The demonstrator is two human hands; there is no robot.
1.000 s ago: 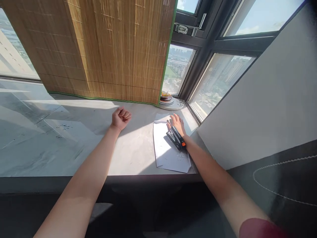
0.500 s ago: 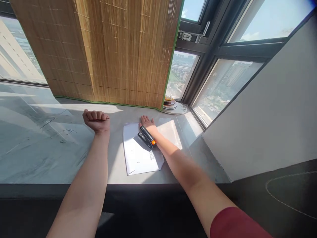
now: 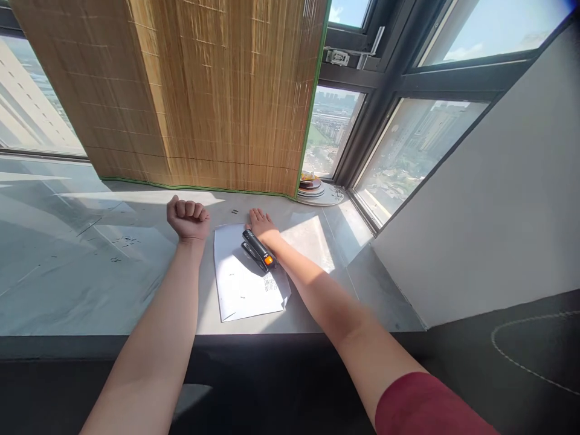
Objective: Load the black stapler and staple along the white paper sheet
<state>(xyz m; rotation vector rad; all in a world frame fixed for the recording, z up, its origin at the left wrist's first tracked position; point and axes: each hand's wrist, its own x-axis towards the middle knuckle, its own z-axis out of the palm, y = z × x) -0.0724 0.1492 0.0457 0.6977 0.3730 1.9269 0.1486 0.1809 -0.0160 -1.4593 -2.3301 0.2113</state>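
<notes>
The right hand [image 3: 263, 225] is lying palm down at the upper right of some white paper [image 3: 235, 290], its fingers stretching out flat and gripping nothing. The left hand [image 3: 188, 219] is making a closed fist to the left of the paper; whether it is hiding anything inside cannot be told. A black stapler [image 3: 259, 251] is resting slantwise on the paper beside the right wrist, its orange end pointing nearer the viewer, its two arms spreading apart. A block of small dark writing [image 3: 270, 283] is showing on the sheet below that end, too small to be read. The paper's near right corner is lifting. Small dark slivers, apparently staples [image 3: 124, 241], are lying scattered on the pale windowsill [image 3: 72, 302]. In the far corner, a stack of plates [image 3: 310, 187] is standing, something yellow-orange sitting on top, and a bamboo blind [image 3: 203, 103] is hanging beside it
</notes>
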